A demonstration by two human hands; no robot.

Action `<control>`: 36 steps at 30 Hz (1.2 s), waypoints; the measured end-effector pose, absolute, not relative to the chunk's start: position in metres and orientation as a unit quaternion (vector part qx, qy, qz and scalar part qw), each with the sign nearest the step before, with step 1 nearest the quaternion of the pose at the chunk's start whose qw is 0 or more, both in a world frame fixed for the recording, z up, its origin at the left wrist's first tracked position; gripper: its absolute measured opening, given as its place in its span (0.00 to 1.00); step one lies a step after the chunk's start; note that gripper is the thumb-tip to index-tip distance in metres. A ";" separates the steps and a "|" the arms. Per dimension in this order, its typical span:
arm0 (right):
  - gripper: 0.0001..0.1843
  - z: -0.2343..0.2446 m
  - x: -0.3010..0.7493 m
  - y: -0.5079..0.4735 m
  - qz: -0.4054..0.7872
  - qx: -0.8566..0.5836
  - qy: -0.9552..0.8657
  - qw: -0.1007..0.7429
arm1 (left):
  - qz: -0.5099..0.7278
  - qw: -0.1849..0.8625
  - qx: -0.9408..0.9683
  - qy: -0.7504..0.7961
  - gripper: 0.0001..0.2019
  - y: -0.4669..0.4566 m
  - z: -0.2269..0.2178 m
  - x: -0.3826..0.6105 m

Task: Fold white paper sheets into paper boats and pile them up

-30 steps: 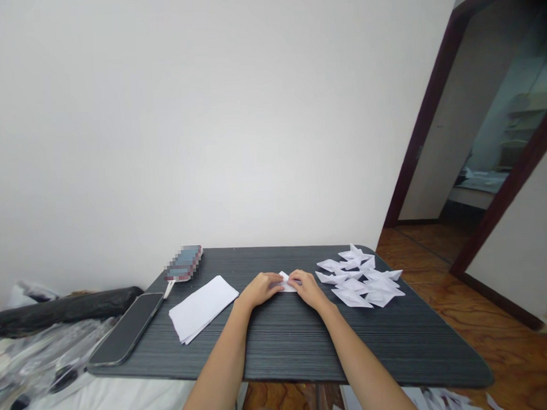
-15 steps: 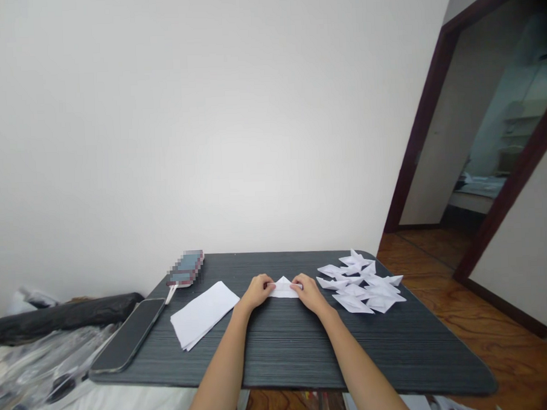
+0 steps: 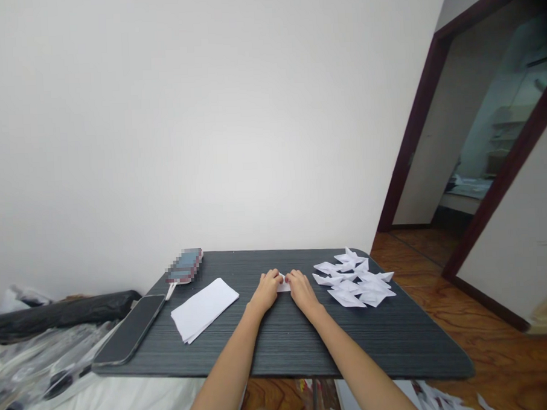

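Drew left hand (image 3: 268,288) and right hand (image 3: 301,288) closer together since half a second earlier, curled fingers (image 3: 293,276) over folded paper (image 3: 284,287), could not tell whether pinching, on dark table (image 3: 293,352) between white sheets (image 3: 204,309) and paper boats (image 3: 375,287).

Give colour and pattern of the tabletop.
Dark grey tabletop, with fine streaks running side to side; seen in the head view, the only one.

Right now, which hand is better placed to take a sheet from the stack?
Probably the left hand: the stack lies on its side, close by. The right hand is farther off, nearer the boats. Both hands touch the folded paper.
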State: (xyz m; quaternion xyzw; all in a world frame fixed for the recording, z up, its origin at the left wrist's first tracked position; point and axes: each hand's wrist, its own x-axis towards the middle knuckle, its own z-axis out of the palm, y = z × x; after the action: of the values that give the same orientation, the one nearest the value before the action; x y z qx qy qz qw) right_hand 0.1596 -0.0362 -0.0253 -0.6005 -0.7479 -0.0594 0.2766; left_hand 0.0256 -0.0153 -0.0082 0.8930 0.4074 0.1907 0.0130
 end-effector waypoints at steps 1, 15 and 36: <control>0.14 -0.025 0.158 -0.038 -0.061 -0.599 -0.752 0.268 | 0.187 0.016 0.893 0.408 0.15 -0.017 -0.009 0.028; 0.17 -0.030 0.144 -0.066 -0.057 -0.681 -0.686 0.248 | 0.218 0.040 0.769 0.600 0.12 -0.043 -0.019 0.038; 0.10 -0.037 0.156 -0.023 0.009 -0.685 -0.657 0.314 | 0.264 0.086 0.800 0.533 0.10 0.002 -0.024 0.018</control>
State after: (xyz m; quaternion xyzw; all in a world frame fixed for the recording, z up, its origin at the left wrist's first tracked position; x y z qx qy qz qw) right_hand 0.1563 -0.0230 -0.0373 -0.6854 -0.6567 0.0090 0.3144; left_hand 0.0182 0.0020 -0.0239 0.7996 0.5326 0.2637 0.0861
